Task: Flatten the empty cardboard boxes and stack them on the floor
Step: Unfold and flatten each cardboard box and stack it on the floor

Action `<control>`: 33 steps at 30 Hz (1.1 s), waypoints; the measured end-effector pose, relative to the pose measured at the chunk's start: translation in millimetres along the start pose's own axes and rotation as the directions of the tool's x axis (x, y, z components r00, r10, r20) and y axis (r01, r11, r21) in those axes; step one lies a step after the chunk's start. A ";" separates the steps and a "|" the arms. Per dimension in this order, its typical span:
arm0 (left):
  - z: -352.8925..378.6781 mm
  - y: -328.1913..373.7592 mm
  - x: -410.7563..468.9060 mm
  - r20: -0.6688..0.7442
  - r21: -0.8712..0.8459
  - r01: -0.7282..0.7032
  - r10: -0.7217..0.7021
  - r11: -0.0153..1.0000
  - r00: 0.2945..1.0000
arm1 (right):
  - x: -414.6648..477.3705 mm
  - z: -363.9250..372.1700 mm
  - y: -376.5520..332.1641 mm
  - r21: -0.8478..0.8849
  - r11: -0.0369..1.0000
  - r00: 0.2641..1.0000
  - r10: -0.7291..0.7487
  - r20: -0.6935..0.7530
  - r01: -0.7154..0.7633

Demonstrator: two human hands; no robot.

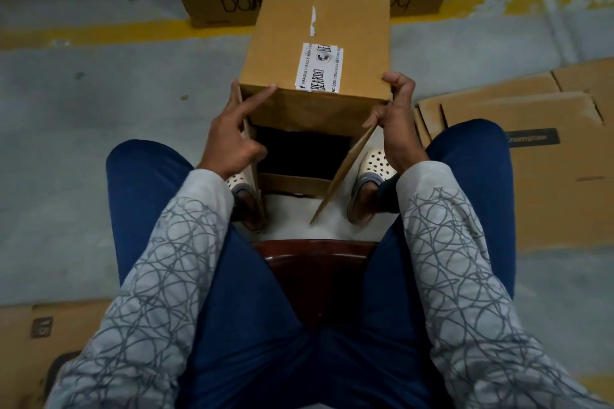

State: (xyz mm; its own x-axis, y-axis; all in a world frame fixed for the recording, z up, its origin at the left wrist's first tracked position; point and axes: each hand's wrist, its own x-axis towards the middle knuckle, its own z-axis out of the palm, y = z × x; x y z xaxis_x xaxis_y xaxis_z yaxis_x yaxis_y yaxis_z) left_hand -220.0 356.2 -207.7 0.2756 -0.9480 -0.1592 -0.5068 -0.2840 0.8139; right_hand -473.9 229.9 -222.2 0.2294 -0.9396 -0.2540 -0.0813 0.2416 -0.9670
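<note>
A: What is done?
B: Flattened boxes (pixel 548 176) are laid on the floor (pixel 99 109) at the right; the box (pixel 319 26) in hand is judged not yet collapsed
A: How is it held?
B: Between the knees (pixel 143 159), open end toward the person, flaps spread, label (pixel 319 68) on top; its side flaps (pixel 342 173) are gripped by the left hand (pixel 232 139) and right hand (pixel 395 119)

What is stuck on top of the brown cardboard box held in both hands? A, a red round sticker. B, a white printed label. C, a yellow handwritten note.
B: a white printed label lies on the top face of the brown cardboard box, which the left hand and right hand grip at its near corners.
</note>
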 end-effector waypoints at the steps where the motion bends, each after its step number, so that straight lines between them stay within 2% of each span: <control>1: -9.8 -5.0 -0.4 0.030 0.006 0.012 -0.012 1.000 0.999 | 0.2 -1.6 0.9 -0.006 1.000 1.000 -0.009 0.006 0.009; 3: -22.4 -10.2 -6.1 0.020 0.028 0.076 -0.076 0.997 0.997 | -1.3 -3.4 1.8 -0.008 1.000 0.999 -0.015 0.039 0.015; 7: -9.6 -10.1 -17.6 -0.215 0.166 0.294 -0.256 0.941 0.942 | -5.1 1.5 10.2 -0.065 0.998 0.975 0.021 0.221 -0.007; 9: -2.0 -12.2 -20.0 -0.288 0.104 0.374 -0.332 0.922 0.898 | -7.9 4.5 16.9 -0.131 0.991 0.957 0.013 0.290 0.026; 12: -3.0 -12.9 -23.5 -0.255 0.070 0.341 -0.314 0.937 0.914 | -15.5 2.0 18.4 -0.259 0.947 0.962 -0.127 0.242 0.190; 15: -3.9 -11.1 -27.8 -0.125 0.182 0.237 -0.217 0.954 0.968 | -16.8 -8.1 12.7 -0.280 0.908 0.950 -0.294 0.102 0.311; 19: -3.2 -19.6 -33.0 -0.038 0.187 0.101 -0.095 0.977 0.995 | -9.9 -27.7 6.5 -0.287 0.896 0.939 -0.342 0.040 0.339; 24: 10.3 -8.1 -24.4 -0.112 0.264 0.020 0.010 0.964 0.994 | -10.7 -40.3 -4.5 -0.307 0.875 0.912 -0.407 -0.050 0.374; 27: 14.2 -4.9 -8.4 -0.196 0.281 0.067 -0.011 0.957 0.981 | -6.1 -33.2 -7.1 -0.325 0.876 0.921 -0.388 -0.033 0.357; 31: 27.2 -11.6 3.3 -0.187 0.227 0.252 -0.211 0.941 0.959 | -5.1 -18.8 8.2 -0.485 0.832 0.955 -0.297 0.024 0.271; 33: 36.9 -7.5 -0.9 -0.251 0.284 0.338 -0.271 0.897 0.929 | -11.5 -10.7 10.6 -0.541 0.808 0.969 -0.235 0.072 0.236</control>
State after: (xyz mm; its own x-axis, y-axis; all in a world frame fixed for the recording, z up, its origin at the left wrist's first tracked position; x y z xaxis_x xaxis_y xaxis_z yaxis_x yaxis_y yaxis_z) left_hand -246.6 353.8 -234.3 0.5981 -0.7682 -0.2283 -0.5934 -0.6160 0.5181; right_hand -487.8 240.7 -229.3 0.3109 -0.9502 -0.0207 -0.5359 -0.1573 -0.8295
